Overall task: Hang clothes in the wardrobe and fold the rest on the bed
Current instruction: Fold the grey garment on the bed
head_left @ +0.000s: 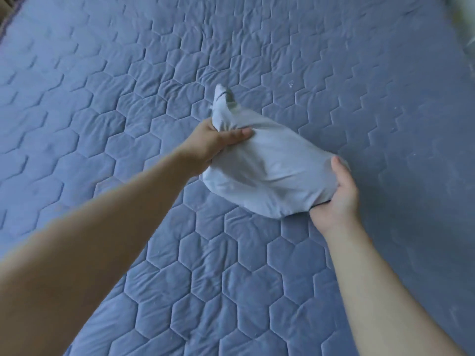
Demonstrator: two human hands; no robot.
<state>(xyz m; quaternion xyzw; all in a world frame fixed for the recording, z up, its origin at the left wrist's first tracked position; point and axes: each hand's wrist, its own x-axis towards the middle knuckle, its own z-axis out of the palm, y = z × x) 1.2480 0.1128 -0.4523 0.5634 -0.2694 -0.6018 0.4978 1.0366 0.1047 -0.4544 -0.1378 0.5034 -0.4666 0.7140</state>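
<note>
Bed (102,86), blue and quilted in hexagons, fills the view; a white garment (270,170), bunched into a rounded bundle, is held over its middle; left hand (213,145) clenches the bundle's gathered far-left end; right hand (339,199) holds the near-right end, thumb on top, fingers curled underneath.

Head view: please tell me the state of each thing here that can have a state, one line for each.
white garment: bunched, not folded, held at both ends over the bed cover.
left hand: grips the gathered far end of the garment.
right hand: holds the near end, thumb on top of the cloth.
bed cover: spread out, lightly wrinkled.
</note>
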